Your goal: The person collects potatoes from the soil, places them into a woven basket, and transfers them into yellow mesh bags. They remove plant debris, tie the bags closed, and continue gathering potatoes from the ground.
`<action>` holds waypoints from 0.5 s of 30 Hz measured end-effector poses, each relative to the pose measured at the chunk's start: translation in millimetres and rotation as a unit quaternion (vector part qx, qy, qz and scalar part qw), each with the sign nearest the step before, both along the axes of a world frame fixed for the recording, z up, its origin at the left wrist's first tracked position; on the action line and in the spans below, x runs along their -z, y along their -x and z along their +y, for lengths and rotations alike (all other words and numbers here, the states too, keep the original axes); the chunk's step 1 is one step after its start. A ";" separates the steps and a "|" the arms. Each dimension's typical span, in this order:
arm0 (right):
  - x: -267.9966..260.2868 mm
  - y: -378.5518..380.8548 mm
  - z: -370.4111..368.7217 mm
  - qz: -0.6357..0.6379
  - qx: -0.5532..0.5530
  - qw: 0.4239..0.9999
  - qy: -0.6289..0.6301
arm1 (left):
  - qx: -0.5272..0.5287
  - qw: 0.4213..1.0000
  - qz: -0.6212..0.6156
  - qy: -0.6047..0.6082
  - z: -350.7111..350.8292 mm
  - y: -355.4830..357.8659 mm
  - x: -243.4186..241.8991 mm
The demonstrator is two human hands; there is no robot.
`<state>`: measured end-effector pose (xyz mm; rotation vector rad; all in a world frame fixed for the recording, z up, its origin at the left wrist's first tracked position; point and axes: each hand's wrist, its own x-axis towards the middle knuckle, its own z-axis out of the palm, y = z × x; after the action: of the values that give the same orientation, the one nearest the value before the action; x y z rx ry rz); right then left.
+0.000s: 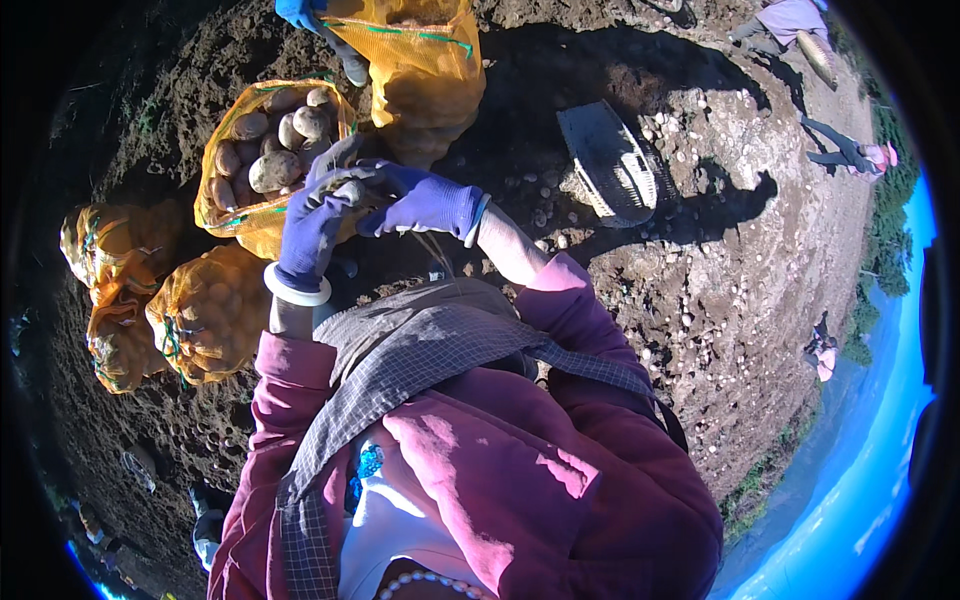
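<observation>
My left hand (307, 225), in a purple knit glove with grey-coated fingers, is raised in front of a full yellow mesh sack. My right hand (427, 199), gloved the same way, reaches across to it, and the fingers of both hands meet and overlap. Thin pale strands (435, 251) show below my right hand; whether either hand grips them is hidden. Just beyond my hands stands the open yellow mesh sack (214, 214), full of potatoes (274, 172) with soil on them. A white ring (297, 289) circles my left wrist.
Another mesh sack (427, 82) stands at the top, beside a person's blue-gloved hand (296, 11). Tied sacks (206, 315) sit at left. A scoop-shaped basket (607, 161) lies on the soil at right. Potatoes are scattered over the ground, and people (855, 154) are farther off.
</observation>
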<state>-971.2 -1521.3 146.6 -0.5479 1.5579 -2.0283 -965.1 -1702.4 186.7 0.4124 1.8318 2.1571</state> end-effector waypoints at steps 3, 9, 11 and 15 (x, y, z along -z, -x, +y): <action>0.9 -16.4 4.4 -0.096 -0.002 0.995 -0.023 | -0.010 0.985 0.096 0.143 1.1 6.2 -4.4; -7.3 -26.2 38.5 -0.245 -0.020 0.966 -0.075 | -0.051 0.995 -0.072 0.042 16.7 -4.8 13.0; -12.5 -32.6 54.8 -0.241 -0.038 0.965 -0.097 | -0.034 0.993 -0.108 0.033 23.0 -11.5 18.4; -13.4 -59.7 110.0 -0.249 -0.014 0.968 0.029 | 0.054 0.979 -0.196 0.000 35.8 -11.6 19.8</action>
<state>-911.5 -1411.3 159.9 -0.0640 1.1828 -1.9957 -953.6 -1666.6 166.9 0.0725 1.5536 1.9930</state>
